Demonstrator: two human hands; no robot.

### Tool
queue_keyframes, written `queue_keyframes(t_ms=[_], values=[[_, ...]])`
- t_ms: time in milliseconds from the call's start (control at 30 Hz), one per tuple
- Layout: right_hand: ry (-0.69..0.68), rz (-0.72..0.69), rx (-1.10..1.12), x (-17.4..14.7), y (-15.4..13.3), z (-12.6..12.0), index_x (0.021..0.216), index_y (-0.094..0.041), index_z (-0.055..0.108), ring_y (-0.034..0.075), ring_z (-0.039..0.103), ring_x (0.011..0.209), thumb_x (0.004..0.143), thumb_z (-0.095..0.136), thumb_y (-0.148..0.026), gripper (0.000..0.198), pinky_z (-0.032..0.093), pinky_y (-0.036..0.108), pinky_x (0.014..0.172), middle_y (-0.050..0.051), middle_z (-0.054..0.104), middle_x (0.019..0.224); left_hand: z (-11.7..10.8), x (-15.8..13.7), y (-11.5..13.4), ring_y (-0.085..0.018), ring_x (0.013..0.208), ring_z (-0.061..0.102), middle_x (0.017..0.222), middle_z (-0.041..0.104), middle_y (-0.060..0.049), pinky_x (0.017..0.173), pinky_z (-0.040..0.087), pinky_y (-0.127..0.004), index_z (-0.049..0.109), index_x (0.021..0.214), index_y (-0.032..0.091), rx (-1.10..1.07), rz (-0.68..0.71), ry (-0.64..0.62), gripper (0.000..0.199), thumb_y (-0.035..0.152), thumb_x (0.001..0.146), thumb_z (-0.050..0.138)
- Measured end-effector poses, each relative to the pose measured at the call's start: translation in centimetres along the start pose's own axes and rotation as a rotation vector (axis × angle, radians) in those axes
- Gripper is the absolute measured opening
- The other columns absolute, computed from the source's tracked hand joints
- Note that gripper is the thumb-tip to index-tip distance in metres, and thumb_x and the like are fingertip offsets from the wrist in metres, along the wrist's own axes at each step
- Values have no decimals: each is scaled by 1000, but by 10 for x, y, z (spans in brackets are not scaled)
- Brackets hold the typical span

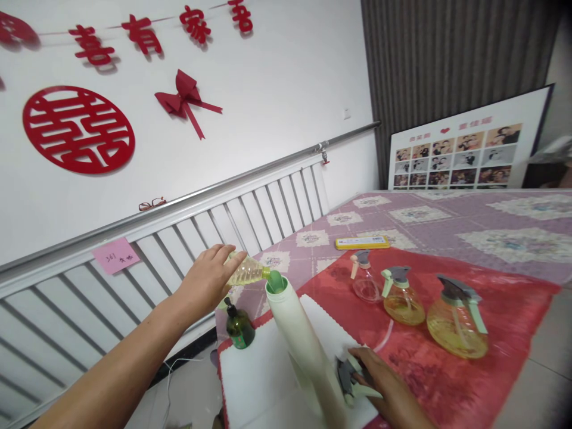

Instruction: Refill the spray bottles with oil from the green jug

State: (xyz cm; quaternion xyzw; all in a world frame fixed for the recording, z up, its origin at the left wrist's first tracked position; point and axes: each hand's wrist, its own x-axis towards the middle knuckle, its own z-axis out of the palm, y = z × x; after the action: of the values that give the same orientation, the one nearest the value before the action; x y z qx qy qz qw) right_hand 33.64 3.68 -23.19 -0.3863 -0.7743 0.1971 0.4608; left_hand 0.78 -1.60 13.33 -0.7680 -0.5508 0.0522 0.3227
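My left hand [214, 274] is wrapped around a clear ribbed plastic bottle [245, 273] with yellowish liquid in it. That bottle lies tipped to the right, its yellow-green neck at the mouth of a tall whitish bottle [299, 333]. A green piece [277, 282], perhaps a funnel, shows in that mouth. Low on the right, my right hand [386, 381] is closed on a grey and pale green spray head [346, 378] close beside the tall bottle. Some of its fingers are hidden behind the spray head. A dark green pump bottle [239, 325] stands left of the tall bottle.
Several clear spray bottles, one of them holding yellow liquid [456, 328], stand on a red cloth [429, 375] to the right. A yellow flat box [361, 242] lies behind them. White cloth [250, 381] lies under the tall bottle. A white radiator [268, 208] borders the table's left side.
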Motion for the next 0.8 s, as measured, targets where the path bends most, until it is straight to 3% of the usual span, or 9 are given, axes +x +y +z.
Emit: queue_keyframes(t_ms=[800], values=[[9,40,40,-3,9,5,116,-21,69,29,72,102,87,61,-43,37,59,39,88,15,75,111,-9,4,-1,-34,130,45,143,49,-13,101,44,-46,36,143,26,56,57,-7,73,14,78,67]])
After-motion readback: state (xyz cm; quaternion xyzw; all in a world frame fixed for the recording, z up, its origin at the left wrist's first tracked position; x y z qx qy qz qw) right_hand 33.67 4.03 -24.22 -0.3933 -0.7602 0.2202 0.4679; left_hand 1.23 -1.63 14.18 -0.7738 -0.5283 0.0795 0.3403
